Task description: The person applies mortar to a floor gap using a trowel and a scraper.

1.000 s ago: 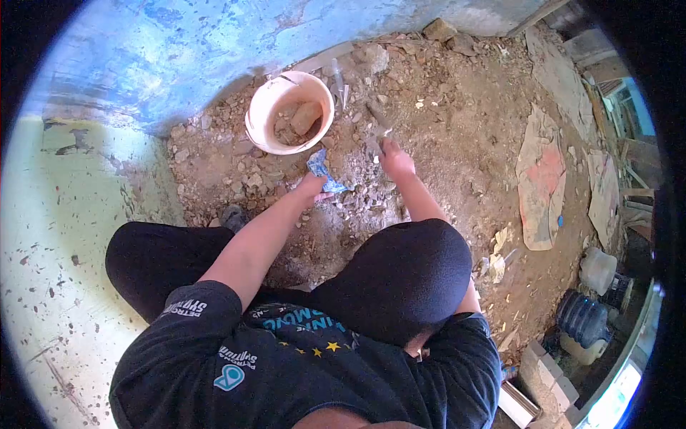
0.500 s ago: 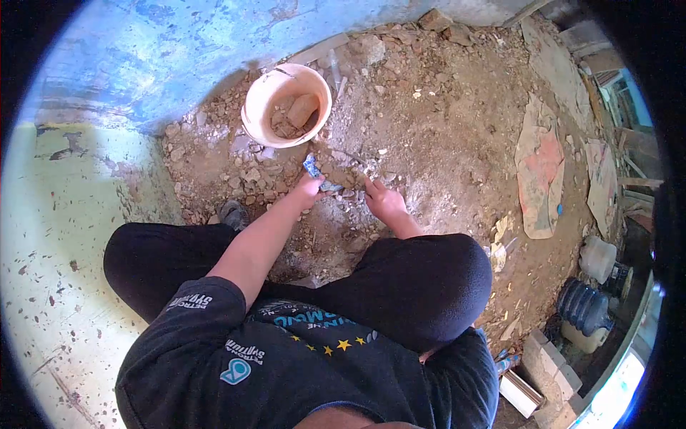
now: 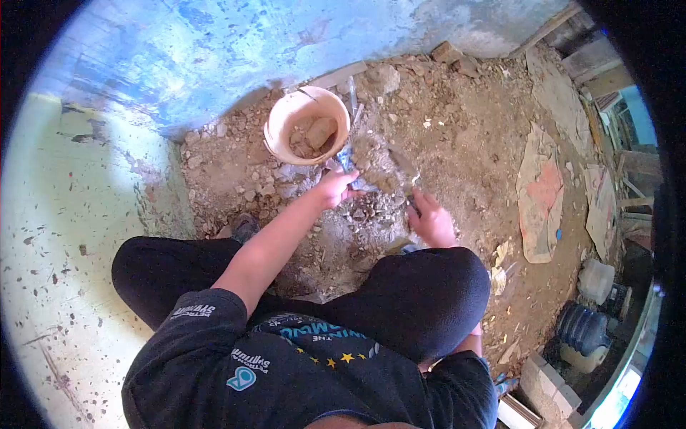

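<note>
Reaching across the dirt floor, my left hand (image 3: pixel 336 187) is closed on a crumpled-looking blue-and-white piece (image 3: pixel 346 159), partly hidden by the fingers. This piece stands just below the rim of a pale bucket (image 3: pixel 273 136), which contains soil and a brick chunk (image 3: pixel 321 131). My right hand (image 3: pixel 433 220) grips the dark handle of a trowel (image 3: pixel 405 164), whose blade points up and left over the loose rubble. Between both hands lies a heap of dark soil and small stones (image 3: pixel 368 207).
A blue peeling wall (image 3: pixel 214 57) rises behind the bucket, and a pale green wall (image 3: pixel 78 236) stands at left. Flattened, torn sacking (image 3: pixel 539 193) lies at right. Farther right are a blue water jug (image 3: pixel 582 329) and light blocks (image 3: pixel 549 382). Broken bricks (image 3: pixel 447 52) sit at the back.
My right hand and the trowel have moved right, away from my left hand. My left hand with the blue-and-white piece is now nearer the bucket. The whole view has shifted slightly.
</note>
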Motion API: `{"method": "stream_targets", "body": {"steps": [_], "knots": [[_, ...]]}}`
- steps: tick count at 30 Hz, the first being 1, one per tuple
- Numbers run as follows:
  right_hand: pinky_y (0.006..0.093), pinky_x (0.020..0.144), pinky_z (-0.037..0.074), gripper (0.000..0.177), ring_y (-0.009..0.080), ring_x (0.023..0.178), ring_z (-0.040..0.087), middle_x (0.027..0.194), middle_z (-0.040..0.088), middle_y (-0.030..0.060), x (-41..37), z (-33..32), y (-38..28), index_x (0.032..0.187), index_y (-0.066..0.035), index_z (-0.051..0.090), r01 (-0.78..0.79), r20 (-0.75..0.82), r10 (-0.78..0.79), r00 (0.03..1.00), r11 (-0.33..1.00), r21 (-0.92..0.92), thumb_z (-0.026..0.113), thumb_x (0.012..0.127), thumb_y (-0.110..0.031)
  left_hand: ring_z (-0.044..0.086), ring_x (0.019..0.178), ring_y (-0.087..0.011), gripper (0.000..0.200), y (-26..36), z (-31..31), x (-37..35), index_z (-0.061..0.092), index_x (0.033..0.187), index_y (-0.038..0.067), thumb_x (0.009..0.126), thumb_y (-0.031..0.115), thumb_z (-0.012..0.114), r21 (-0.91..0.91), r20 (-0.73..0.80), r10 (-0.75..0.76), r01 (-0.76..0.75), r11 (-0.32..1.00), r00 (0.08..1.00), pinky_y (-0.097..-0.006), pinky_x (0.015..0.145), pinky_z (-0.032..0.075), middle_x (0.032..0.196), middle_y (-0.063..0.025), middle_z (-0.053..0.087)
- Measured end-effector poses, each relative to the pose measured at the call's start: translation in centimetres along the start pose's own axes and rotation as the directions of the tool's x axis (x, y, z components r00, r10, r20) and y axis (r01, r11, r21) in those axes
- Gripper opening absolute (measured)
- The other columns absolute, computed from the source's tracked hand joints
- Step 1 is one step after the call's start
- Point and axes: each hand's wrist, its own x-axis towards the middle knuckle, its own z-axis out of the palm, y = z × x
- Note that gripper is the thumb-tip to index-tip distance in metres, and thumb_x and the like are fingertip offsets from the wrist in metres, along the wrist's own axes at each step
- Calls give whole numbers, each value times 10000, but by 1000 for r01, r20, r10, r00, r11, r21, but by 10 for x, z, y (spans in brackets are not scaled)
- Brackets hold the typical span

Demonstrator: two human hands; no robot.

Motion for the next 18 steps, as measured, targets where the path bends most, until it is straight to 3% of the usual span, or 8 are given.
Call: {"method": "stream_targets", "body": {"steps": [3,7,8,9,10,11,13,18], "knots": [[462,659,577,467,367,792,684,1048,651,136,37,-45,-19,1323,-102,530,71,-8,-72,997,997,-38,642,891,-239,630,1112,-281,356,57,8,-15,433,1363,139,1018,128,519,11,88,66,-67,998,994,-450,842,605,1258,-63,585],[456,638,568,444,352,754,673,994,630,132,91,-71,-53,1312,-92,554,214,-23,-218,976,971,-107,632,897,-231,619,1135,-304,431,136,-1,-49,393,1421,109,1012,127,528,316,-91,258,-217,924,962,-422,877,582,1347,-79,547],[455,625,565,440,343,742,673,995,624,125,106,-76,-58,1313,-99,550,284,-35,-293,955,945,-161,624,900,-230,617,1140,-309,425,150,-25,-43,401,1414,96,1012,152,529,605,10,494,-399,689,869,-424,868,571,1348,-113,553],[455,625,565,440,343,742,673,995,624,125,119,-81,-66,1313,-99,550,282,-70,-297,952,944,-169,624,900,-230,616,1145,-313,424,166,-47,-34,409,1407,83,1012,178,530,796,185,660,-505,333,728,-425,858,560,1349,-148,560],[452,617,563,440,337,738,674,1002,622,116,130,-85,-75,1315,-103,548,264,-55,-281,958,942,-207,620,899,-227,639,1089,-385,410,189,-30,-68,433,1374,58,1004,211,524,991,94,688,-135,6,719,-484,842,532,1224,-252,626],[450,610,562,440,331,735,674,1008,619,108,137,-86,-81,1316,-106,545,249,-34,-264,964,939,-239,617,899,-225,639,1089,-385,410,207,-10,-94,433,1374,58,1004,211,524,991,103,696,-132,-12,711,-484,842,532,1224,-252,626],[449,608,563,462,323,726,673,992,616,105,143,-86,-81,1334,-115,533,269,-100,-296,950,938,-219,626,894,-221,640,974,-464,362,225,16,-130,472,1290,10,977,187,518,992,22,769,84,-98,639,-538,837,506,997,-300,665],[456,647,564,480,346,783,680,1058,623,135,127,-76,-47,1346,-112,530,160,-225,-184,957,980,-120,637,893,-228,633,971,-483,347,227,-16,-128,501,1254,-13,967,180,528,991,11,841,109,-83,540,-566,841,495,1014,-302,664]]}}
